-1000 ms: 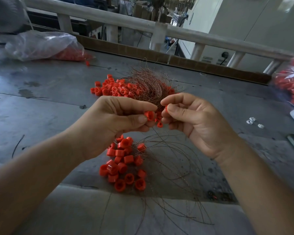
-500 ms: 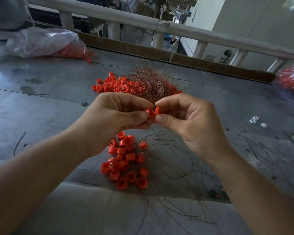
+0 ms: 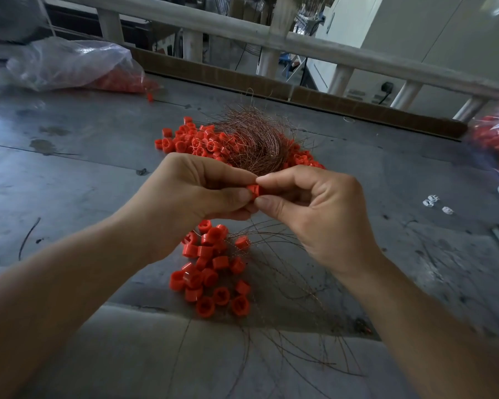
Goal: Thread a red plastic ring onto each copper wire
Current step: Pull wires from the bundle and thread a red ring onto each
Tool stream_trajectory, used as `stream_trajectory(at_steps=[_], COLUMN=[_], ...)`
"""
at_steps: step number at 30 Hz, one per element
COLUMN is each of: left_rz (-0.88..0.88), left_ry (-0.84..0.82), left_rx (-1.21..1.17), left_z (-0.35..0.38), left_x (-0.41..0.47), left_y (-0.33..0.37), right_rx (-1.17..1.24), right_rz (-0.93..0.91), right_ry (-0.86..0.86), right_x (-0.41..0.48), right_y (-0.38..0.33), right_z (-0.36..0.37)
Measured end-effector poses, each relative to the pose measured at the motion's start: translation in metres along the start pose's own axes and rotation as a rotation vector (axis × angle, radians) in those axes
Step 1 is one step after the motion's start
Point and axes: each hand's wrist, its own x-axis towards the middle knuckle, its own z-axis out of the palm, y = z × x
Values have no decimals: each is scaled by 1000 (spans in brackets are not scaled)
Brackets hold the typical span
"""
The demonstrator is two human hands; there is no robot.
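Hovering above the grey counter (image 3: 70, 182), one red plastic ring (image 3: 253, 190) pinched by left hand (image 3: 196, 194) and right hand (image 3: 317, 214) together, loose rings (image 3: 211, 272) heaped beneath, copper wire tangle (image 3: 257, 145) seen behind.

rings (image 3: 211, 272) — smooth red plastic, slight sheen | wires (image 3: 254, 142) — thin bare copper, dull glint | table (image 3: 70, 180) — grey sheet metal, scuffed, stained | bag (image 3: 70, 64) — clear crinkled plastic

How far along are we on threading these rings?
The near pile of rings has wires trailing from it, so it looks threaded. The left hand and right hand both pinch one red ring. The far heap of rings and wire tangle seem left, plus bagged rings.
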Motion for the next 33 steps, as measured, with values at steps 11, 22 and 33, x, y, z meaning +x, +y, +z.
stream_trajectory(at_steps=[11,22,33], left_rz=[-8,-36,-79], left_ry=[-31,-118,-273], left_rx=[1,-65,-135], left_z=[0,-3,-9], left_x=[-2,-2,-4], left_y=[-3,-1,0], right_rx=[-234,-50,-106], right_rz=[-156,-94,-57], right_ry=[36,-24,-298], right_x=[-1,-1,3], right_y=[2,-3,-9], right_z=[4,-6,-9])
